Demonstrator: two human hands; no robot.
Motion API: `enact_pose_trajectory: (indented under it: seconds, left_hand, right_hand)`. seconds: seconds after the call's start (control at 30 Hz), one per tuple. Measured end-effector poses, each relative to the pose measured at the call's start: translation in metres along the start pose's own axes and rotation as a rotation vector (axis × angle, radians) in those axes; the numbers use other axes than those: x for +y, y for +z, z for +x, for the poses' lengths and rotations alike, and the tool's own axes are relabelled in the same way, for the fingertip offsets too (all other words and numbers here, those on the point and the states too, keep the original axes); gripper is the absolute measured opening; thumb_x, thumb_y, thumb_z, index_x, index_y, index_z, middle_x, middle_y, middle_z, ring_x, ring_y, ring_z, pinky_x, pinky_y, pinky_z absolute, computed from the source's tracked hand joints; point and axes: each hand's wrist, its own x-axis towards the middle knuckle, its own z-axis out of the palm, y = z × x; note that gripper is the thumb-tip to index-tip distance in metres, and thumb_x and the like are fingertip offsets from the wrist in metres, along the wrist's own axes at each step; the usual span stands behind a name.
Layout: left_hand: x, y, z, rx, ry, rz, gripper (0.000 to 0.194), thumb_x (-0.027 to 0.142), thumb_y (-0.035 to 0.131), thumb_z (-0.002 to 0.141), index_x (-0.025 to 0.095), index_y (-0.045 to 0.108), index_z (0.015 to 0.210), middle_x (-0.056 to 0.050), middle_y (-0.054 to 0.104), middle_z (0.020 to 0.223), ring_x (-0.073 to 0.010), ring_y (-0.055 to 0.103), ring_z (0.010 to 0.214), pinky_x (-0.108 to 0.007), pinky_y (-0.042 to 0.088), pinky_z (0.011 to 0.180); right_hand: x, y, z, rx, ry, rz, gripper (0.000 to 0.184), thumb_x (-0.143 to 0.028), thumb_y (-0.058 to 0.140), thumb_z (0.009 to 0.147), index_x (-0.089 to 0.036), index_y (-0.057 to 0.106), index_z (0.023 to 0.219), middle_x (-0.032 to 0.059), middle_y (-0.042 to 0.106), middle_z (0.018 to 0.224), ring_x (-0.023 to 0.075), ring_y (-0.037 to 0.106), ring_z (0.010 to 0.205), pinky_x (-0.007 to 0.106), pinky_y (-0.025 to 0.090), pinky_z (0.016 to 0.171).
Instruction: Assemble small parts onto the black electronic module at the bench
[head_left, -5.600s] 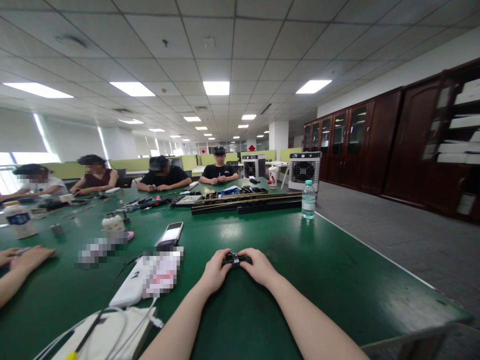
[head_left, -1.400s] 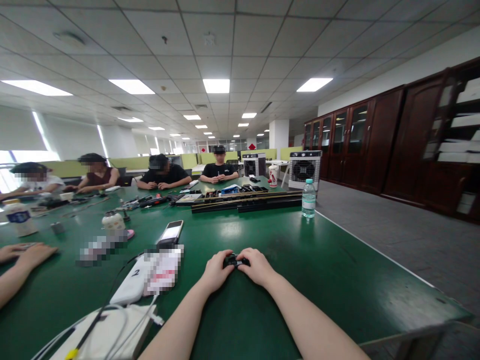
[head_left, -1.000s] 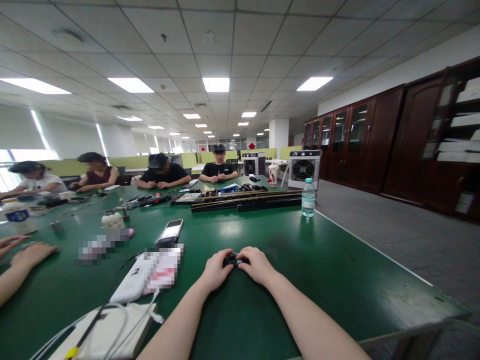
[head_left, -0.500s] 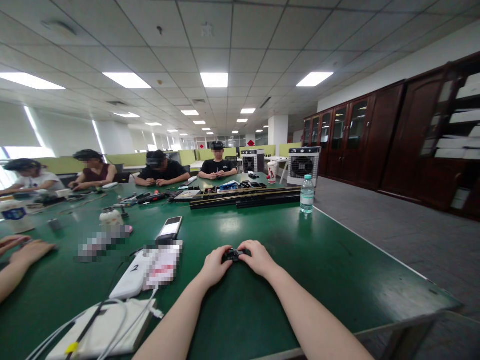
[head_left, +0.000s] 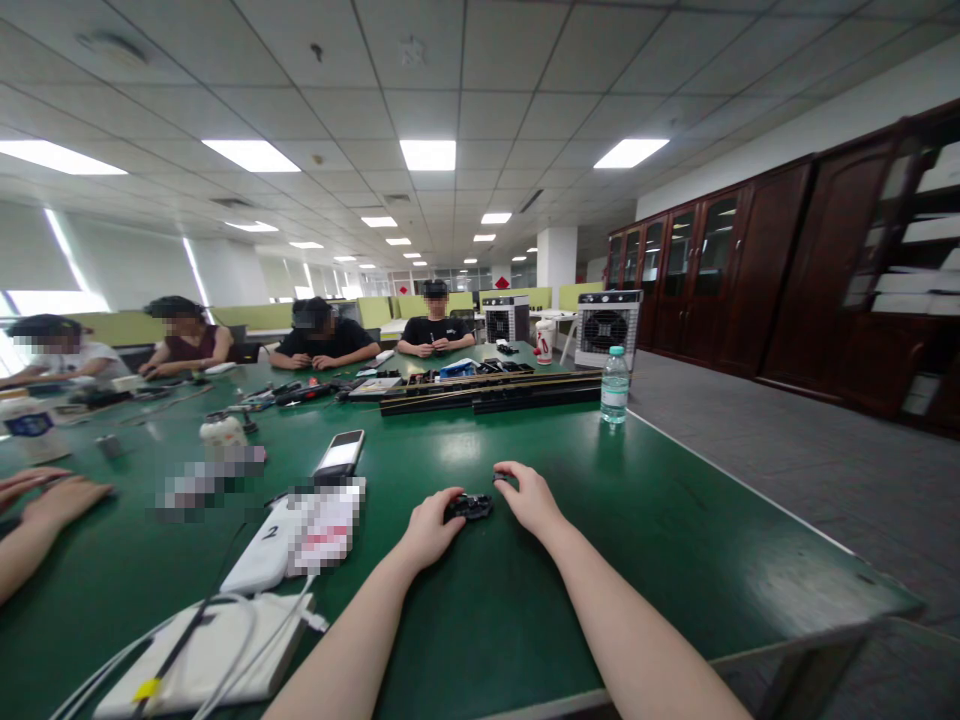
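Just above the green table [head_left: 480,610], my left hand [head_left: 432,530] grips the left end of a small black part [head_left: 474,507] between thumb and fingers. This part has an uneven, openwork shape, like a toy car chassis, though its exact kind is too small to tell. To its right, apart from it, my right hand [head_left: 529,502] pinches a tiny dark piece [head_left: 498,477] between thumb and fingertips. What that piece is cannot be made out.
Left of my hands lie a phone [head_left: 345,452], a white power bank [head_left: 259,555] and a white box [head_left: 202,660] with cables. Black rails [head_left: 540,395] and a water bottle [head_left: 614,385] stand ahead. A co-worker's hands [head_left: 60,500] rest at left; other people sit across.
My right hand has come off the black part and moved right and slightly up with a tiny dark piece. My left hand stays on the part.
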Motion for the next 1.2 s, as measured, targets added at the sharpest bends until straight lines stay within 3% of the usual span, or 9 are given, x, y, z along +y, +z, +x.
enact_pose_trajectory:
  seconds: [0.47,1.2]
  left_hand:
    - [0.0029,-0.0028,-0.0011,-0.01,-0.008,-0.001,0.045,0.018,0.056,0.076,0.019,0.051,0.12,-0.007,0.061,0.118,-0.0207,0.055,0.11,-0.033,0.039,0.097]
    - [0.0045,-0.0033,-0.0011,-0.012,-0.02,0.008,0.046,0.016,0.057,0.075,0.02,0.052,0.12,-0.005,0.063,0.116,-0.02,0.056,0.109,-0.031,0.04,0.096]
  right_hand:
    - [0.0093,-0.0041,0.0059,0.218,-0.022,0.073,0.023,-0.025,0.053,0.076,-0.022,0.065,0.095,0.0042,0.068,0.095,0.0204,0.061,0.089,0.037,0.047,0.085]
    - [0.0037,-0.0093,0.0053,0.311,-0.114,0.028,0.023,-0.027,0.052,0.079,-0.021,0.064,0.097,0.0067,0.067,0.097,0.0211,0.06,0.091,0.038,0.047,0.085]
